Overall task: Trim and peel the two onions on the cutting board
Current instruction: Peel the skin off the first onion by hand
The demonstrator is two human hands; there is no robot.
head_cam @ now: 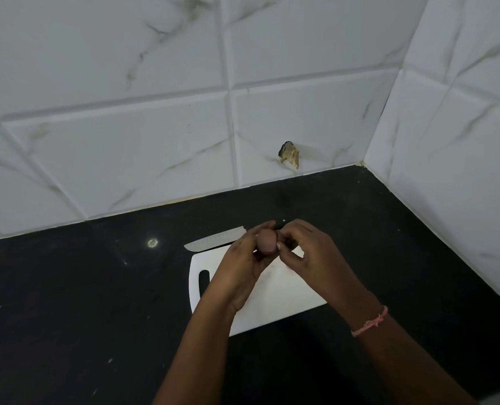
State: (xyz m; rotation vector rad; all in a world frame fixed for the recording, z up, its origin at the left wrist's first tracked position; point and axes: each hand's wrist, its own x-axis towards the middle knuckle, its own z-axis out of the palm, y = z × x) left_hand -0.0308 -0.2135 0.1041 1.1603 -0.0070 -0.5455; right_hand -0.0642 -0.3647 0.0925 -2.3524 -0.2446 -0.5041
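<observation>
A small reddish-brown onion [266, 242] is held above the far end of the white cutting board [275, 299]. My left hand [242, 270] grips it from below and the left. My right hand [307, 249] touches the onion's right side with thumb and fingertips pinched against its skin. A knife lies flat on the counter behind the board, its blade [213, 242] pointing left; the handle is mostly hidden behind my hands. A second onion is not visible; my hands cover part of the board.
The black countertop [96, 302] runs into a corner of white marble-look tiled walls [126, 127] at back and right. A broken hole in the tile [289, 154] sits above the counter. A pink thread bracelet [370, 323] is on my right wrist.
</observation>
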